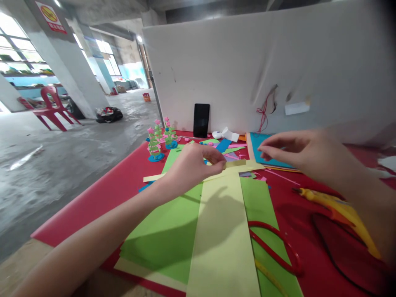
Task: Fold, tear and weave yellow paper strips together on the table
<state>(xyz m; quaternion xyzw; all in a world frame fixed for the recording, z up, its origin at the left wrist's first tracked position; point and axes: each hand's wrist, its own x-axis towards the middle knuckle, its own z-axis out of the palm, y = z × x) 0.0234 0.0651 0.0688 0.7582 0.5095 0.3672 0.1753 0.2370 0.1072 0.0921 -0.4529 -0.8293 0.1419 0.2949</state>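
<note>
My left hand (198,163) is closed, its thumb and fingers pinching a small pale yellow paper strip (236,163). Beneath it, a longer pale yellow strip lies crosswise at the far end of a wide pale yellow sheet (224,235). That sheet rests on green paper (163,231). My right hand (292,150) hovers in front of blue paper (260,144), with thumb and fingertips drawn together; whatever they hold is too small to make out. Red scissor handles (297,255) lie on the green paper, and a yellow glue gun (337,208) lies below my right hand.
Little paper trees (154,144) with pink tops stand at the back left. A black phone (201,120) leans against the white panel (232,70), near a white earbud case (217,135). Colored paper scraps (232,154) litter the red tabletop (102,202). A dark cord curves at right.
</note>
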